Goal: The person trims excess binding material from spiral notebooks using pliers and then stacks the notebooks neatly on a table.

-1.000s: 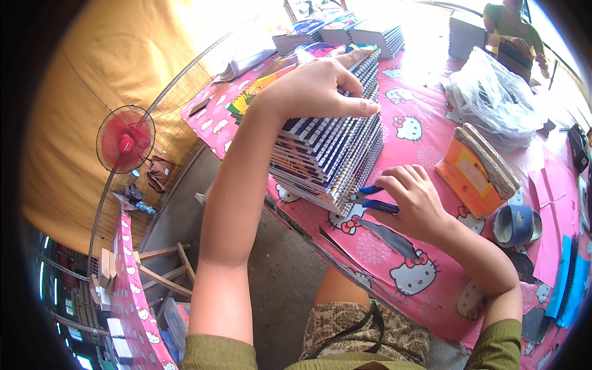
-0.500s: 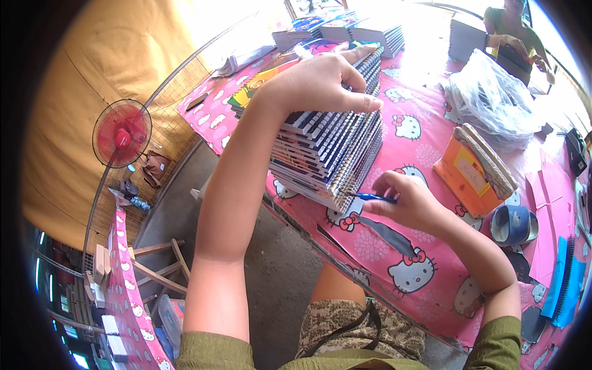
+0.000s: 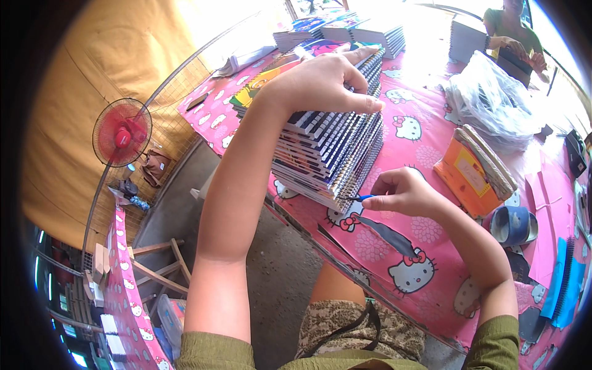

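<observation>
A tall stack of spiral-bound notebooks (image 3: 324,151) stands near the table's edge, its wire coils facing right. My left hand (image 3: 327,80) lies across the top, thumb and fingers spread, pressing on the covers. At the lower right of the stack, my right hand (image 3: 404,194) grips a slim blue-handled tool (image 3: 369,198). Its thin dark tip reaches the coil ends of the lower notebooks; I cannot make out its exact kind. Beside the stack, a yellow-covered pile of notebooks (image 3: 248,92) shows partly behind my left arm.
To the right are a clear plastic bag (image 3: 490,102), an orange box (image 3: 472,176), a roll of blue tape (image 3: 512,225) and blue plastic coils (image 3: 561,280). More notebook stacks (image 3: 376,37) stand at the back. A person (image 3: 518,46) works at far right. A red fan (image 3: 122,132) hangs left.
My right hand has shifted slightly, its fingers closing farther round the blue tool, whose handle now shows less. My left hand stays on the stack. The other person's hands have moved.
</observation>
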Demonstrator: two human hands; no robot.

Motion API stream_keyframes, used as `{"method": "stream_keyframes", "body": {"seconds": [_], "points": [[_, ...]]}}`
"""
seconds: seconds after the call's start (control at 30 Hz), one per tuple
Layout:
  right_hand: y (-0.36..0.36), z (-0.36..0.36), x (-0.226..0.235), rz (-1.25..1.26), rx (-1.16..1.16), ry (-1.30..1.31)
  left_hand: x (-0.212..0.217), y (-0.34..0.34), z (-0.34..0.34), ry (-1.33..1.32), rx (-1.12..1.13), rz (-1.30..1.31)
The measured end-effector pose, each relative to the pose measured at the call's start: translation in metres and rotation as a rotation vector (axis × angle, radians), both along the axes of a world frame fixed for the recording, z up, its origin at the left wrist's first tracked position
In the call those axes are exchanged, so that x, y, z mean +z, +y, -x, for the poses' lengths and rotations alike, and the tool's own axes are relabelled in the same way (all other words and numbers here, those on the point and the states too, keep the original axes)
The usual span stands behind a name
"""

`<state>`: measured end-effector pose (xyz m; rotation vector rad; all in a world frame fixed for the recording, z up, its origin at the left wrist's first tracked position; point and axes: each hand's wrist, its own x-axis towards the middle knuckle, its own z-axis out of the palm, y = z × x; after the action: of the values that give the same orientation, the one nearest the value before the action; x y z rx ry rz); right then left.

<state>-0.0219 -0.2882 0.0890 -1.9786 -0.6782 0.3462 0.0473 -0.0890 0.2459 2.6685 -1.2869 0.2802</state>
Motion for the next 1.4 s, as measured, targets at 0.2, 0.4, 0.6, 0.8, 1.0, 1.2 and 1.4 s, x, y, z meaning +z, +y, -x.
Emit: {"method": "stream_keyframes", "body": {"seconds": [0.2, 0.4, 0.6, 0.8, 1.0, 1.2, 1.4], "points": [[0.001, 0.001, 0.008, -0.088, -0.034, 0.614, 0.0, 0.001, 0.0, -0.008, 0.009, -0.017], [-0.002, 0.025, -0.011, 0.062, -0.041, -0.392, 0.001, 0.002, -0.002, 0.053, 0.045, -0.003], [0.001, 0.029, -0.018, 0.076, -0.106, -0.749, 0.004, 0.0, 0.0, 0.038, 0.032, -0.014], [0.003, 0.015, -0.009, 0.036, -0.065, -0.36, 0.0, 0.002, -0.001, 0.017, 0.009, -0.007], [0.001, 0.004, 0.002, 0.037, -0.093, 0.624, 0.0, 0.0, 0.0, 0.002, 0.01, -0.009], [-0.004, 0.029, -0.016, 0.128, -0.06, -0.477, 0.0, 0.003, -0.002, 0.02, 0.004, 0.009], [0.006, 0.029, -0.027, 0.105, -0.107, -0.723, 0.0, 0.001, -0.001, -0.011, -0.001, 0.002]]}}
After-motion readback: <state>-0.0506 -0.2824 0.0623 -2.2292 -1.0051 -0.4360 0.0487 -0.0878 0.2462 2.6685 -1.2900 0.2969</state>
